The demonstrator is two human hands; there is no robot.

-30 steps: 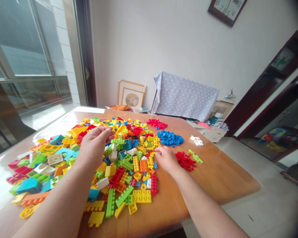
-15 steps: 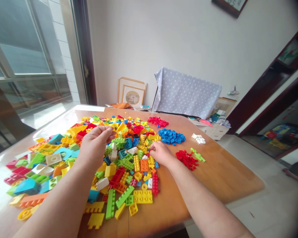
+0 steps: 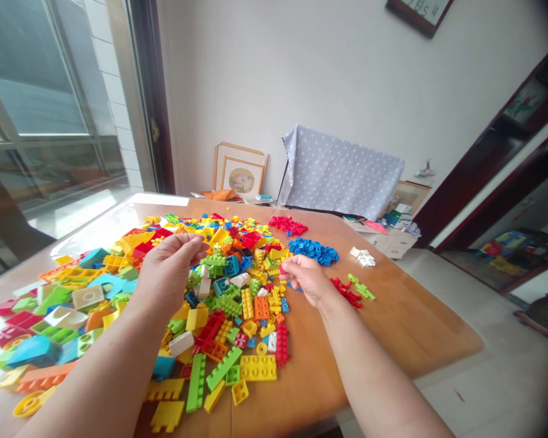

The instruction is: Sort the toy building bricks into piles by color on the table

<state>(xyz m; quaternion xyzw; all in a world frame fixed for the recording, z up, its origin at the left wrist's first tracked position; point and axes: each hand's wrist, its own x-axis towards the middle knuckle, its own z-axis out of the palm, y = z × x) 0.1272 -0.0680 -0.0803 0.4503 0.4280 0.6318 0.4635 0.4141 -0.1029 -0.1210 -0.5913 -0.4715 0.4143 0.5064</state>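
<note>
My right hand (image 3: 307, 278) pinches a small red brick (image 3: 282, 269) between thumb and fingertips, just above the right edge of the mixed heap of toy bricks (image 3: 228, 302). Over the middle of that heap hovers my left hand (image 3: 171, 260), its thumb and fingers closed together; whatever may be between them is too small or hidden to make out. Beyond my right hand lies a pile of blue bricks (image 3: 314, 250). A pile of red bricks (image 3: 347, 293) is partly covered by my right wrist, with a few light green bricks (image 3: 361, 287) beside it.
White pieces (image 3: 362, 257) and a pinkish-red pile (image 3: 288, 225) lie on the wooden table (image 3: 406, 322). Behind the table stand a cloth-covered object (image 3: 342, 173), a framed picture (image 3: 241, 176) and a low white cabinet (image 3: 388, 243).
My right hand has lifted off the heap's edge and moved slightly right and up with a small red brick. My left hand stays nearly in place; the view has shifted a little.
</note>
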